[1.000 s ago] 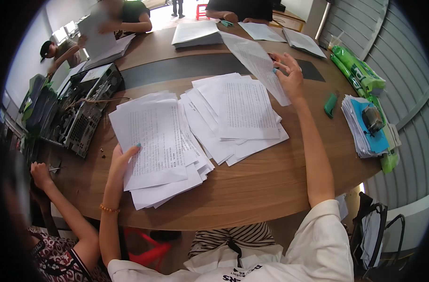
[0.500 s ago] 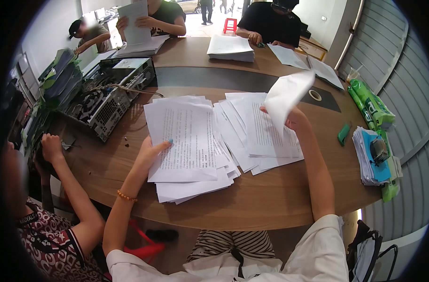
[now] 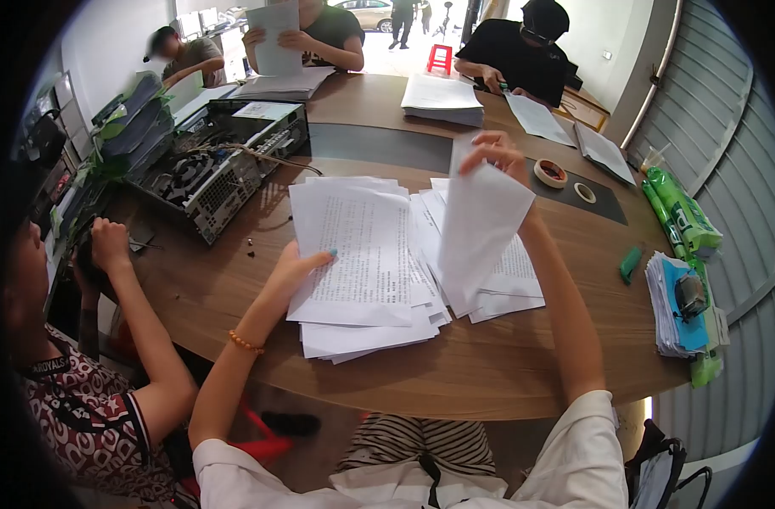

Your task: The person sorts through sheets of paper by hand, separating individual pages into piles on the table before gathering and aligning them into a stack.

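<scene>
My left hand (image 3: 296, 270) grips the left edge of a loose stack of printed sheets (image 3: 358, 246), its thumb lying on top and its other fingers mostly hidden. My right hand (image 3: 499, 157) is raised, with bent fingers pinching the upper part of a sheet of paper (image 3: 481, 229) that hangs upright, its blank side towards me. Behind and below that sheet lies a second pile of printed sheets (image 3: 516, 280), partly covered by it.
An opened computer case (image 3: 235, 182) stands at the left, near a co-worker's arm (image 3: 145, 339). Tape rolls (image 3: 550, 173), a green object (image 3: 631, 265), a clipped paper bundle (image 3: 671, 310) and green packs (image 3: 682, 212) lie right. Across the table, people handle papers beside a paper stack (image 3: 442, 100).
My right hand has moved up and left, and its sheet has swung from a curled, flipping position to hanging upright. My left hand stays on its stack. The whole view has shifted slightly.
</scene>
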### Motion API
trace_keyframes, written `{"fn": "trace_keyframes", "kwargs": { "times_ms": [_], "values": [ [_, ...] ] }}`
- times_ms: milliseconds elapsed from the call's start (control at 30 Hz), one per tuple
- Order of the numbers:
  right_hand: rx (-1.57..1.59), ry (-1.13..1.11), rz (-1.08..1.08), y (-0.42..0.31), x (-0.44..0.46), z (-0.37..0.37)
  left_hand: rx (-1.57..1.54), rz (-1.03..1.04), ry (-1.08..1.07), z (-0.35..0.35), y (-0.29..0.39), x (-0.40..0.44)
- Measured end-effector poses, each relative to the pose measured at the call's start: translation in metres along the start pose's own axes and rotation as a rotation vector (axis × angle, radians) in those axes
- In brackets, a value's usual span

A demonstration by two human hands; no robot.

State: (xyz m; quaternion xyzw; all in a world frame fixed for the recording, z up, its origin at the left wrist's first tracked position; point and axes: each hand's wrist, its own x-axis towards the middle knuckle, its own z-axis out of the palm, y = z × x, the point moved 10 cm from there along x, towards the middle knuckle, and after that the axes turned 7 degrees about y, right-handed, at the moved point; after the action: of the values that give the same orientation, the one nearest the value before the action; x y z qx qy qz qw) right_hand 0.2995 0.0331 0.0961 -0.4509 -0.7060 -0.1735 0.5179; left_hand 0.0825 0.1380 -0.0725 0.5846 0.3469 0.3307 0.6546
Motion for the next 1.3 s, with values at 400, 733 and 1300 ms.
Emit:
{"fn": "trace_keyframes", "kwargs": {
  "times_ms": [400, 733, 1300],
  "values": [
    [0.618, 0.119, 0.724, 0.013, -0.083, 0.07, -0.056, -0.049, 0.028, -0.009, -0.013, 0.006],
    [0.087, -0.236, 0.538, -0.021, -0.087, 0.084, 0.036, -0.016, 0.038, -0.001, 0.003, -0.003],
    [-0.557, -0.452, 0.98, 0.154, -0.156, -0.069, 0.05, 0.012, 0.095, -0.015, -0.014, 0.01]
  ]
}}
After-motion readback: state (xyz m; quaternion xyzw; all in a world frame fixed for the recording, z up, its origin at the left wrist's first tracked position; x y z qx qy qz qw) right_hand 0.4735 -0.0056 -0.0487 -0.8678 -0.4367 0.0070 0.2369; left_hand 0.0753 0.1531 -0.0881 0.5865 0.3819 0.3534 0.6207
